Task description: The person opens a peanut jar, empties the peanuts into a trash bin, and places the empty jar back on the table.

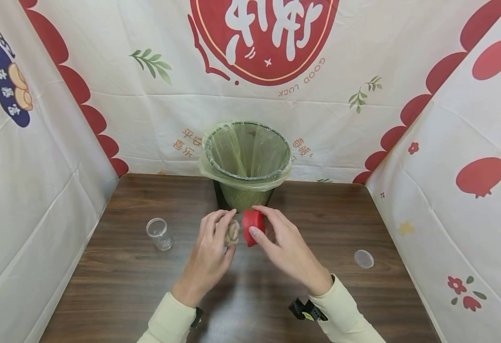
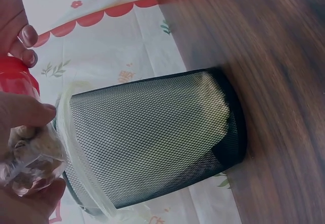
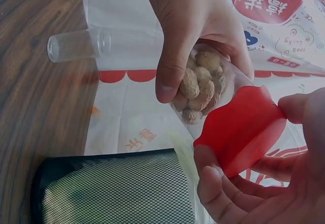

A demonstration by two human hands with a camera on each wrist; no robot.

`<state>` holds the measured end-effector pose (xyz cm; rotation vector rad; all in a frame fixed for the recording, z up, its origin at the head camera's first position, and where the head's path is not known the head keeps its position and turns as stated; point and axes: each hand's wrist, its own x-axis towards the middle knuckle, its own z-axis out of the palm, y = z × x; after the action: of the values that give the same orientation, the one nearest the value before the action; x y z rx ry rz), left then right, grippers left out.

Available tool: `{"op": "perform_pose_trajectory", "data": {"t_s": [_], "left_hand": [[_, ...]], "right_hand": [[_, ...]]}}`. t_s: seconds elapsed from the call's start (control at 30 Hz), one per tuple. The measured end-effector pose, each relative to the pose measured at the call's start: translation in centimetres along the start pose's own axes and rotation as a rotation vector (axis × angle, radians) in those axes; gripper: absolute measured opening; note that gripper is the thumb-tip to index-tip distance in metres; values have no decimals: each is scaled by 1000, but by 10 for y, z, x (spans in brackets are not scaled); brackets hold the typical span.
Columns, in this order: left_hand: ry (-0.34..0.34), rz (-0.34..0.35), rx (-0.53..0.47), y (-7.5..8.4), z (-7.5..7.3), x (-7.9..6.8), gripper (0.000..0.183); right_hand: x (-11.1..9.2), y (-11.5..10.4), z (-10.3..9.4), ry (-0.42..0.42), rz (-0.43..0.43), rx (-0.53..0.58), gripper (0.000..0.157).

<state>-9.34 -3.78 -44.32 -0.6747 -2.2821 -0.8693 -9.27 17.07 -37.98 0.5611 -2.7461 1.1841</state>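
Red and wavy-edged, a shallow piece [image 1: 254, 227] is standing on its side between the right hand's [image 1: 285, 245] fingertips and thumb, its longer side running toward the lined mesh bin [image 1: 245, 190], its wavy edge facing a clear bag of peanuts [image 1: 232, 233]. Fingers and thumb of the left hand [image 1: 209, 252] are gripping that bag over the dark wood-grain table [image 1: 147, 295]. Printed white cloth [image 1: 156, 119] is hanging around.
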Motion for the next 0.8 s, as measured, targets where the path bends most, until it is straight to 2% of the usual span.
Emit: {"op": "perform_pose_trajectory", "data": {"t_s": [0.2, 0.4, 0.57, 0.67, 0.8], "left_hand": [[7, 4, -7, -1, 1, 0, 73], [-37, -34, -50, 1, 1, 0, 77], [-65, -78, -84, 3, 1, 0, 78], [-64, -95, -91, 4, 1, 0, 78], [-35, -91, -71, 4, 1, 1, 78]], "right_hand": [[0, 0, 0, -7, -18, -10, 55], [-1, 1, -1, -21, -79, -1, 57], [-2, 1, -2, 2, -120, -26, 58], [-2, 1, -3, 16, -135, -42, 59], [-2, 2, -5, 26, -111, -62, 61]]}}
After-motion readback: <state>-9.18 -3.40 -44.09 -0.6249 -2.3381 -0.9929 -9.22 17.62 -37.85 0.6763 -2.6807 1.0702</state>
